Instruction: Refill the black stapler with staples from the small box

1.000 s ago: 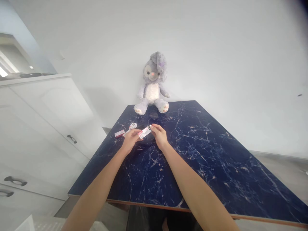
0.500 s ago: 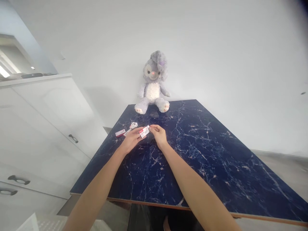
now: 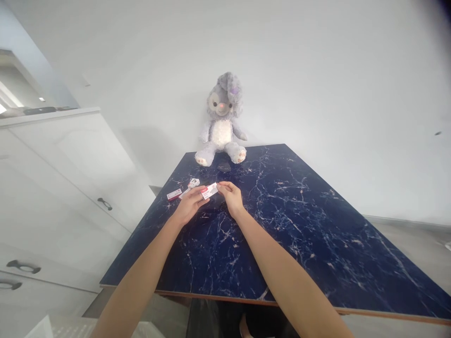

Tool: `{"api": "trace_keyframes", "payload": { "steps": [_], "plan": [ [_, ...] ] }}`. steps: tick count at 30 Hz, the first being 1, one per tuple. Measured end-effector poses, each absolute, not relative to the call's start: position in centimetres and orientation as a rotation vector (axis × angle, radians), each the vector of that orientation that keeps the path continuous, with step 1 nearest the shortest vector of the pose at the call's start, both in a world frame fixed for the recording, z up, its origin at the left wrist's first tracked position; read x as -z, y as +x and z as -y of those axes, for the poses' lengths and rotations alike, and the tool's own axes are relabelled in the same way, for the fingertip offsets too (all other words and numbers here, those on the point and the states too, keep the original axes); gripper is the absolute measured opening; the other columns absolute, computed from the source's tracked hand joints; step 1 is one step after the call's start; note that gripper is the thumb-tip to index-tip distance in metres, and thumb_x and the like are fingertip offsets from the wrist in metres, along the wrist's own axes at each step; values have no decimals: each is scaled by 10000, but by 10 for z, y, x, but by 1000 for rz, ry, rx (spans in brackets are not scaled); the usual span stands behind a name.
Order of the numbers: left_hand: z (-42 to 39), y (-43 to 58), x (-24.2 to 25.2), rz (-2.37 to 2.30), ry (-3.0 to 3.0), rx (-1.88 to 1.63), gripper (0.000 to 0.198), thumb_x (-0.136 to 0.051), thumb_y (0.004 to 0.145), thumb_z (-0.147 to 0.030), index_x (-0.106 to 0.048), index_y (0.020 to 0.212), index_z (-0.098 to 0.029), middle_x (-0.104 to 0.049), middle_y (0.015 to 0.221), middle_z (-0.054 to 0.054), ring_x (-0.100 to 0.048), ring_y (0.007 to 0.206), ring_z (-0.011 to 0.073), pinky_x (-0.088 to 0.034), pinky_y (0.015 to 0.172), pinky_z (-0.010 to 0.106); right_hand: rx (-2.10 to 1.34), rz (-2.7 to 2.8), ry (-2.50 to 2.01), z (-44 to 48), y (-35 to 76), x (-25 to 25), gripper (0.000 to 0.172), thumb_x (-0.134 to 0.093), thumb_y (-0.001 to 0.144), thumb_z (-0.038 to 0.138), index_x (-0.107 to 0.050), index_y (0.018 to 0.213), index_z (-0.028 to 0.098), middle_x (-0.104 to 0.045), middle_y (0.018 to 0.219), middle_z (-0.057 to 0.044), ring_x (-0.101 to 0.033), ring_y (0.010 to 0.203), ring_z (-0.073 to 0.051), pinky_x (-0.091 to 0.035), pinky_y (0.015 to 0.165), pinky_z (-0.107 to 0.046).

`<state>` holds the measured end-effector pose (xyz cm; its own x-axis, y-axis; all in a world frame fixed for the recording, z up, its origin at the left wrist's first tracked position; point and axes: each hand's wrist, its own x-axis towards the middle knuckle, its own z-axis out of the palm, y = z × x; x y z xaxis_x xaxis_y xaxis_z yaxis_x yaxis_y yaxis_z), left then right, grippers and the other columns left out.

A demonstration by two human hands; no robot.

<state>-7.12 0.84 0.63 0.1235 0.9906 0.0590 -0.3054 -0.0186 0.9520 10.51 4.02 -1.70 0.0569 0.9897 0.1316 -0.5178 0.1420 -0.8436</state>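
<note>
Glossy marble-look table [image 3: 299, 225], fluffy cloth toy [image 3: 221, 119], thin card box [image 3: 209, 190]

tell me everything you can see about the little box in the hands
The small box is a flat, oblong carton, white with a red patch at its left end. It looks like thin card, and its print is too small to read. It lies lengthwise between the left hand, pinching its left end, and the right hand, pinching its right end, over the dark marbled table.
</note>
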Motion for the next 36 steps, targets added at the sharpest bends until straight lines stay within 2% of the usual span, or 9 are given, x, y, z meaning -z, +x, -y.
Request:
{"api": "trace_keyframes", "payload": {
  "steps": [8,15,20,25,32,34,36],
  "plan": [
    [-6,-73,-11,-778,1086,-1267,327,-809,767,-219,-743,1086,-199,-690,1259,69,-641,1167,231,-504,1056,389,-1303,1096,-739,-37,107,16,299,-773,699,394,-715,915,195,-752,878,-32,-675,775,-168,-539,795,-309],
    [-6,-72,-8,-802,1174,-1257,307,-849,708,-191,-711,980,-218,-715,1062,16,-654,1017,167,-510,982,363,-1281,1266,-667,-35,104,15,267,-735,748,366,-728,956,199,-755,999,-50,-696,938,-206,-523,906,-350],
    [-8,-76,-10,-878,1325,-1244,329,-857,686,-213,-680,964,-206,-697,1131,33,-636,1037,181,-480,981,369,-1276,1367,-637,-31,102,15,277,-662,817,369,-719,1039,214,-741,1109,-53,-689,1023,-214,-517,965,-376],
    [-6,-78,-14,-912,1418,-1258,338,-853,683,-244,-666,962,-210,-686,1177,45,-622,1098,209,-467,990,378,-1229,1483,-553,-19,102,6,357,-630,839,316,-659,1187,246,-679,1275,-46,-654,1151,-210,-494,1031,-378],
    [0,-83,-30,-984,1449,-1257,359,-829,717,-314,-675,1027,-218,-728,1050,46,-660,1026,224,-477,965,387,-1036,1674,-657,-8,101,1,496,-623,835,266,-575,1329,272,-667,1282,-44,-682,1081,-204,-560,928,-362],
    [0,-86,-35,-996,1445,-1280,368,-831,713,-321,-682,1031,-210,-730,1080,64,-663,1035,234,-477,966,386,-943,1724,-687,-9,99,3,486,-609,841,254,-586,1325,273,-656,1307,-45,-688,1040,-193,-572,887,-339],
    [-3,-91,-39,-992,1384,-1411,370,-827,712,-330,-675,1028,-209,-720,1133,77,-661,1060,235,-482,966,378,-806,1751,-757,-10,98,5,410,-580,849,231,-635,1255,263,-644,1330,-47,-699,918,-169,-575,844,-320]
  ]
}}
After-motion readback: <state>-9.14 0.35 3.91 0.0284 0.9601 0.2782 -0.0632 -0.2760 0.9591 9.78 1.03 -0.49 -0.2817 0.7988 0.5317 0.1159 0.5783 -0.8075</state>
